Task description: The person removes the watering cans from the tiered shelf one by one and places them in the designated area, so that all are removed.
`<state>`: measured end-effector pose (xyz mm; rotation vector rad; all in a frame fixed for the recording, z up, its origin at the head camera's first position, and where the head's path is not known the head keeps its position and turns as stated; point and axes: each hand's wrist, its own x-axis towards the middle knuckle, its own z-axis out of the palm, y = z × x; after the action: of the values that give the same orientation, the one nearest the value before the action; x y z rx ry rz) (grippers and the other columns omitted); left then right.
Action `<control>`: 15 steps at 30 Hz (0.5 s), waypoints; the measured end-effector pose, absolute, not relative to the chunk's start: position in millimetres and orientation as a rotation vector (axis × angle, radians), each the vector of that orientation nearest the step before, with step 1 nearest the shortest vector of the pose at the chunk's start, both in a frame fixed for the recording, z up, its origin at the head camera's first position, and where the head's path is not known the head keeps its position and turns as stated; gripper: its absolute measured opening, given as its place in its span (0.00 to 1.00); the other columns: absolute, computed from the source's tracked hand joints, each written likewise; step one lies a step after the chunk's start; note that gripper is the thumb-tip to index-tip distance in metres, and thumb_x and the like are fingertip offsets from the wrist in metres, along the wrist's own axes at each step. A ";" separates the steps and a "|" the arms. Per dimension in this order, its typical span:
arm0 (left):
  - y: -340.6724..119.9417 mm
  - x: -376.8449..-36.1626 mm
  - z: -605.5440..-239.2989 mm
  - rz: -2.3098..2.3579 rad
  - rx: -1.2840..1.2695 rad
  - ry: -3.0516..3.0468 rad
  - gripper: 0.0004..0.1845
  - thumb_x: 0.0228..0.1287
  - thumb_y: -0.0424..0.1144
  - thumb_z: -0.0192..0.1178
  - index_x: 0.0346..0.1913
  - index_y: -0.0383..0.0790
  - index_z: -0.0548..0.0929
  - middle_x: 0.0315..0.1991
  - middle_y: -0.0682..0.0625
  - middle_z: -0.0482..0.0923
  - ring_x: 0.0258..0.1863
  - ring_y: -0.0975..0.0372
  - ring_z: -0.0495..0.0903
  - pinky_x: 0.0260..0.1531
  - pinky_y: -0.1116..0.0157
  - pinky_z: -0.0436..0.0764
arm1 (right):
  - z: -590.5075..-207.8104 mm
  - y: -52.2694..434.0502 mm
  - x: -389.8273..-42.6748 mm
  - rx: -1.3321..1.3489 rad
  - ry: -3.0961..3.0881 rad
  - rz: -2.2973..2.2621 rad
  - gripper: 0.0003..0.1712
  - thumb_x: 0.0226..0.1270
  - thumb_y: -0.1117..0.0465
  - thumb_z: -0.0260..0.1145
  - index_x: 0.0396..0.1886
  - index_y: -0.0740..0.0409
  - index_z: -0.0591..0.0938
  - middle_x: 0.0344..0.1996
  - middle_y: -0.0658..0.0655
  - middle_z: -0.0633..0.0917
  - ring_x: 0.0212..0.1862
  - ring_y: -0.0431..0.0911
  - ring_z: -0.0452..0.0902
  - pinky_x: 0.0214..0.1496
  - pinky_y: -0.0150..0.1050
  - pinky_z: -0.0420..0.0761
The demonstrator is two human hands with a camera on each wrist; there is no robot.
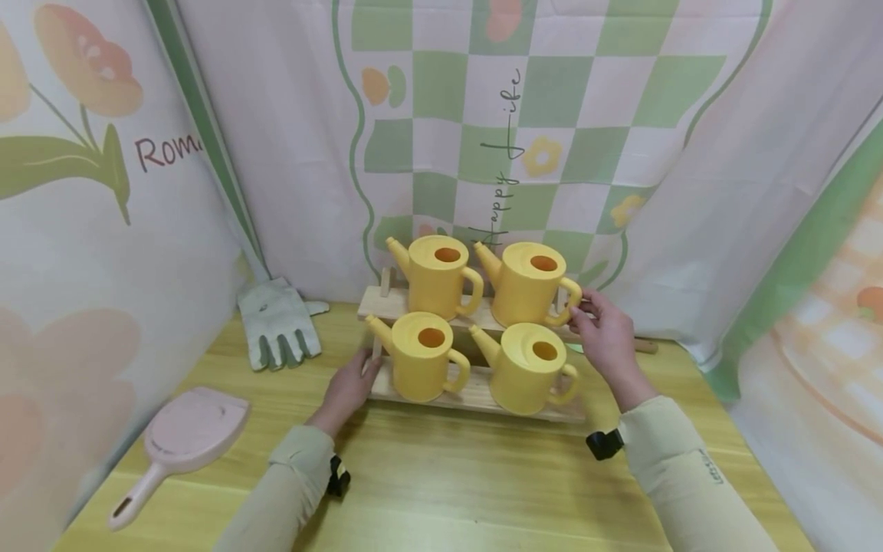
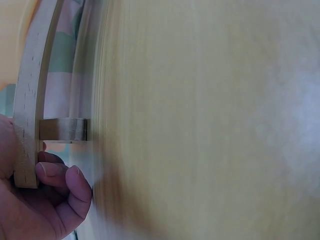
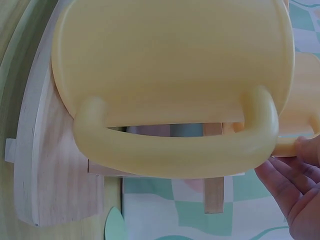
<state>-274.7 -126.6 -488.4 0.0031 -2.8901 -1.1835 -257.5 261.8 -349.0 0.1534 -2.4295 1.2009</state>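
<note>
A two-tier wooden rack (image 1: pixel 476 395) bears two yellow watering cans on each tier, all with spouts to the left and handles to the right. My left hand (image 1: pixel 347 389) grips the left end of the lower board (image 2: pixel 27 105), its fingers curled beneath the wood. At the upper tier, my right hand (image 1: pixel 607 335) pinches the handle of the back right watering can (image 1: pixel 527 284). In the right wrist view, the front right watering can (image 3: pixel 175 60) fills the middle, and the fingers (image 3: pixel 280 185) of my right hand show behind its handle.
A pink dustpan (image 1: pixel 193 429) lies at the left of the wooden table (image 1: pixel 441 491). Behind it is a pair of grey-white work gloves (image 1: pixel 279 322). A tool with a brown handle (image 1: pixel 645 346) lies partly hidden behind the rack. Printed curtains (image 1: pixel 297 138) stand close around the table.
</note>
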 end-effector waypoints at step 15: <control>-125.7 -271.1 -485.1 -1.178 -0.027 -2.877 0.30 0.63 0.61 0.39 0.61 0.46 0.64 0.56 0.41 0.69 0.52 0.46 0.69 0.49 0.48 0.68 | -342.6 269.1 -255.1 0.127 -2.400 1.189 0.20 0.66 0.60 0.53 0.56 0.60 0.70 0.43 0.62 0.79 0.36 0.53 0.80 0.35 0.35 0.80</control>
<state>-271.1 -125.7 -485.1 -0.0266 -2.8769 -1.1780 -255.1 269.1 -342.6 0.1271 -2.4003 1.1891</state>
